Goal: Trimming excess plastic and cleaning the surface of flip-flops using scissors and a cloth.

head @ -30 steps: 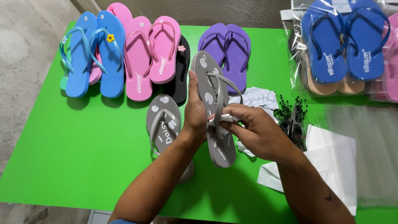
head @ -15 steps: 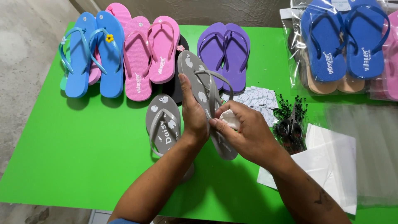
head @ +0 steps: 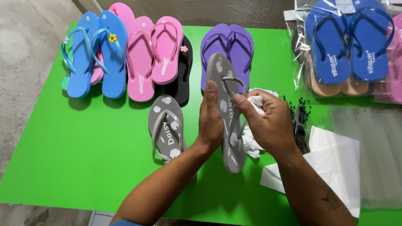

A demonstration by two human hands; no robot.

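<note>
My left hand grips a grey flip-flop from its left side, holding it lengthwise above the green table. My right hand pinches a crumpled white tissue against the flip-flop's grey strap. The matching grey flip-flop with white flower prints lies flat on the table just left of my left hand.
Blue, pink, black and purple flip-flop pairs lie along the far edge. Bagged blue flip-flops sit at the far right. Small black fasteners, white bags and clear bags lie right.
The grey flip-flop in my hands has turned more upright along the table, and my right hand with the tissue has slid up along its strap.
</note>
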